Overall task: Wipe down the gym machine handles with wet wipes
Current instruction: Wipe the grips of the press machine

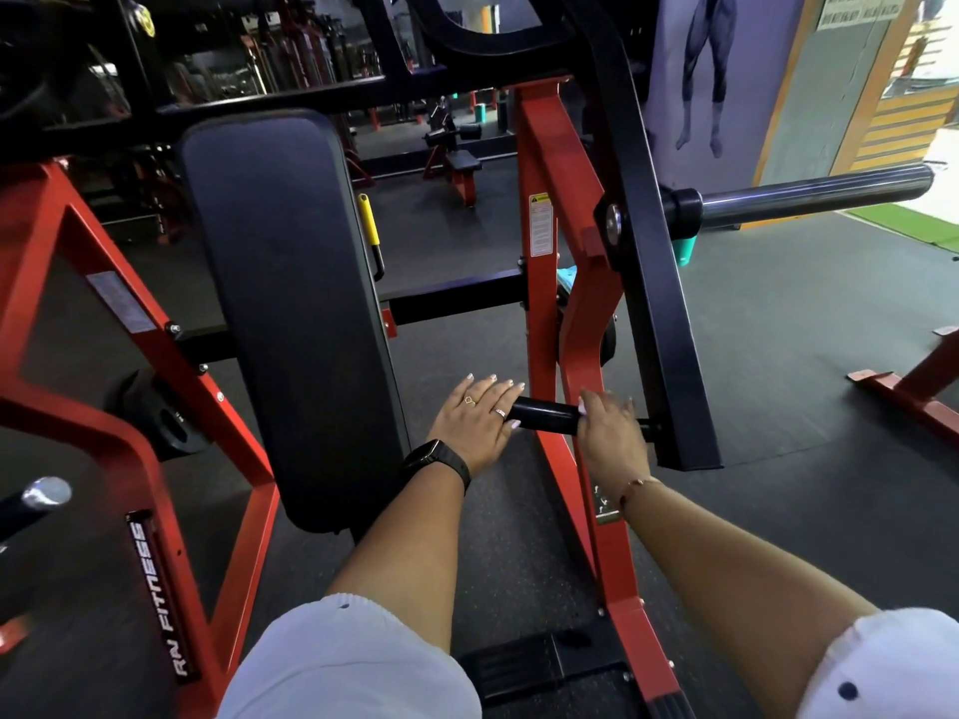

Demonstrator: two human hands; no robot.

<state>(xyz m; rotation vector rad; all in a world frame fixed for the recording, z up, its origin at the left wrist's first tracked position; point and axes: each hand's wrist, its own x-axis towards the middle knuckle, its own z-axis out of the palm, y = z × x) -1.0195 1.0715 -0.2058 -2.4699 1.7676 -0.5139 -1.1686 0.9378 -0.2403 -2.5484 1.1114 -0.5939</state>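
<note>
Head view: black foam handle (545,418), horizontal, fixed at its right end to the black lever arm (669,355), with the red frame (576,355) passing behind it and the black back pad (290,303) to its left. Left hand (475,425): flat, fingers straight, laid over the handle's left end. Right hand (612,438): apart from the left, on the handle's right part, blurred, closure of fingers cannot be told.

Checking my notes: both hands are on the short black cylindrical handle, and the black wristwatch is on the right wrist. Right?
No. The head view shows the black wristwatch on the left wrist, not the right. The left hand and right hand are both on the short black cylindrical handle.
</note>
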